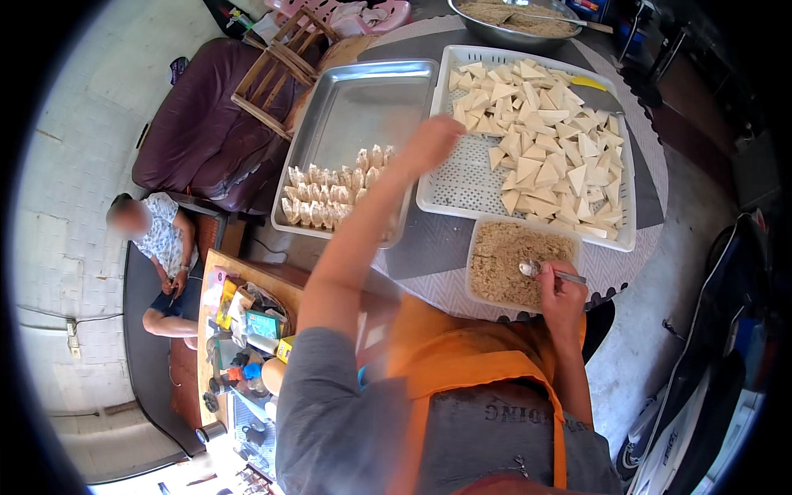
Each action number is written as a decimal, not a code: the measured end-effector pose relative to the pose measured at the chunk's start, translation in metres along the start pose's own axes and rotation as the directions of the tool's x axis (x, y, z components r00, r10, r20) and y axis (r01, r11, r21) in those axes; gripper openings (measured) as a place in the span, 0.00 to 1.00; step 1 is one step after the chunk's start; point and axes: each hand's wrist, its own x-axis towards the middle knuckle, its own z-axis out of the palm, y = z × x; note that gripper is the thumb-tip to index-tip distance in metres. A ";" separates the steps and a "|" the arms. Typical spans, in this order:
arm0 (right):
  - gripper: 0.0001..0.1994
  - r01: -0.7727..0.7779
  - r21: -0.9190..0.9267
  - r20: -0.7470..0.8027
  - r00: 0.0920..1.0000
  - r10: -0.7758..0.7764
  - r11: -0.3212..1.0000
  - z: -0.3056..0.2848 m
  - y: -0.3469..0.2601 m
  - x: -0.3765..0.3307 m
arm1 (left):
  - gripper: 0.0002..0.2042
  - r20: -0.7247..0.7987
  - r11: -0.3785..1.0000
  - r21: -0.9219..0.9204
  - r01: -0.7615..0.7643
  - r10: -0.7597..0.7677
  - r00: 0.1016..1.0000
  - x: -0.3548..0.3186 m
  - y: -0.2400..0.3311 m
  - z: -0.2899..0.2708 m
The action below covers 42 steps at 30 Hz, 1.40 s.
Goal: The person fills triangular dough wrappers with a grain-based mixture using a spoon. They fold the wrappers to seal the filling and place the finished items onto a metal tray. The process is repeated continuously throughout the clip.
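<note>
My right hand [562,290] is closed round the handle of a metal spoon [530,268], whose bowl rests on crumbly tan filling [502,266] in a square white tub [470,285]. Stretched out over the table, my left hand [437,142] is at the left side of a perforated white plastic tray [450,177]. Pale triangular pieces like tofu [540,136] lie heaped in that tray, close to my left fingertips; blur hides whether the fingers hold one. Under my left forearm, a metal tray [363,103] carries rows of filled pale pieces [318,198].
A yellow-handled knife [590,83] lies in the tray's far right corner. Beyond stands a steel bowl [478,31] of similar filling. At left are a cluttered wooden table [289,289], a wooden chair frame [276,78], a dark red sofa [194,124] and a seated person [172,239].
</note>
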 end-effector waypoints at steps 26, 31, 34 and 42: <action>0.05 0.135 0.172 -0.156 0.982 -0.108 0.976 -0.007 -0.036 0.008 | 0.21 0.327 -0.044 -0.935 0.353 -0.495 0.805 -0.110 0.199 0.036; 0.08 0.378 -0.027 -0.133 0.916 -0.378 0.926 0.000 -0.051 -0.001 | 0.21 0.397 -0.115 -0.917 0.382 -0.356 0.846 -0.110 0.204 0.038; 0.09 0.393 -0.099 -0.112 0.909 -0.403 0.914 0.001 -0.055 -0.006 | 0.21 0.382 0.086 -0.894 0.440 -0.367 0.848 -0.114 0.199 0.041; 0.10 0.405 -0.129 -0.087 0.905 -0.417 0.905 0.004 -0.057 -0.009 | 0.18 0.411 -0.057 -0.900 0.432 -0.441 0.798 -0.117 0.208 0.042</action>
